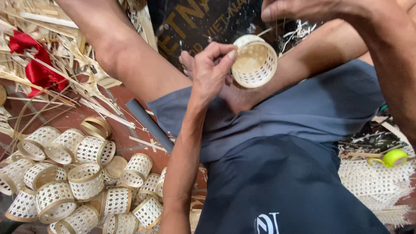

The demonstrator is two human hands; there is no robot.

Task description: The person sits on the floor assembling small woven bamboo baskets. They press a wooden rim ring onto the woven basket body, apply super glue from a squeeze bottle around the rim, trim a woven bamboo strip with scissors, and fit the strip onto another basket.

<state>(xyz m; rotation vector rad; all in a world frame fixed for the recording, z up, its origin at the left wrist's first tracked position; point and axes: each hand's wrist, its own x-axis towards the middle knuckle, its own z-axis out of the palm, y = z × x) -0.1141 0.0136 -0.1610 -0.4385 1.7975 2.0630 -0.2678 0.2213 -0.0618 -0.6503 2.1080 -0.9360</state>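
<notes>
Basket [254,60] sits raised above the lap, pinched at its rim by the left hand [211,69]. The right hand [299,8], fingers closed on a thin strip [265,30], should keep it taut and feed slowly.

A: So what are your hands up to?

B: Your left hand [212,69] is raised, forearm stretched upward, thumb and forefinger pinched together. Your right hand [294,8] sits at the top edge, fingers curled, mostly cropped.
</notes>
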